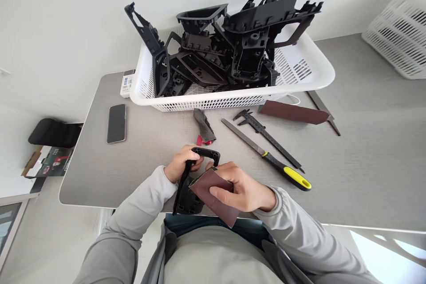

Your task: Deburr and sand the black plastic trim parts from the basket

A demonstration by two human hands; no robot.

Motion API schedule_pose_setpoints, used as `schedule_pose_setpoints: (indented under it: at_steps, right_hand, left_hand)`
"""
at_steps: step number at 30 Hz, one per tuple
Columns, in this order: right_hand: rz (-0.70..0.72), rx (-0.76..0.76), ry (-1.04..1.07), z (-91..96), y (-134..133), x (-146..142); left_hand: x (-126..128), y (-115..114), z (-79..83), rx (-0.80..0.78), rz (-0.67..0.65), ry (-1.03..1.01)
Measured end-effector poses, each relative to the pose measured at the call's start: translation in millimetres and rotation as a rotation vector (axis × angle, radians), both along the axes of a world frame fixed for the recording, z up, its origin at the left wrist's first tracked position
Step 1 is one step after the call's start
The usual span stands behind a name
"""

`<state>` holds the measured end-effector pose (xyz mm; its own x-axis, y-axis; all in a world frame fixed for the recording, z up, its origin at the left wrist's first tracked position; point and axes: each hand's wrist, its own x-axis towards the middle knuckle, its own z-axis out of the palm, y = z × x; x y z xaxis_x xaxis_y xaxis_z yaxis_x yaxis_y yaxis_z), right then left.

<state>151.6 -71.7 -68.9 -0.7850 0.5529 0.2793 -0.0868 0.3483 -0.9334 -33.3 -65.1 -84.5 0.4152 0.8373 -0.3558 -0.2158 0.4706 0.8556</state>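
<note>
My left hand is closed round the top of a black plastic frame part, held upright at the near edge of the grey table. My right hand pinches a folded sheet of brown sandpaper against the part's right side. Both hands are close to my body, just in front of my chest.
A white basket heaped with black plastic parts stands at the back. Before it lie a phone, a worn sandpaper scrap, a yellow-handled file, a caliper and a sandpaper strip. Another white basket sits far right.
</note>
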Motion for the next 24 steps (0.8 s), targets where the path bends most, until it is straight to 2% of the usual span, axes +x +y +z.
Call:
schedule_pose_setpoints:
  at_steps: [6,11,18,24]
  right_hand:
    - [-0.004,0.078,0.027,2.2,-4,1]
    - [0.08,0.12,0.038,7.2,-7,-1]
    - [0.085,0.258,0.016,-2.6,-16,4]
    - [0.115,0.215,0.08,-4.5,-23,4]
  left_hand:
    - [4,-2,8.3,0.021,-0.021,0.198]
    - [1,-4,8.3,0.029,-0.041,0.098]
    - [-3,-11,9.3,0.085,-0.089,-0.041]
    - [-5,-14,9.5,0.227,-0.156,-0.002]
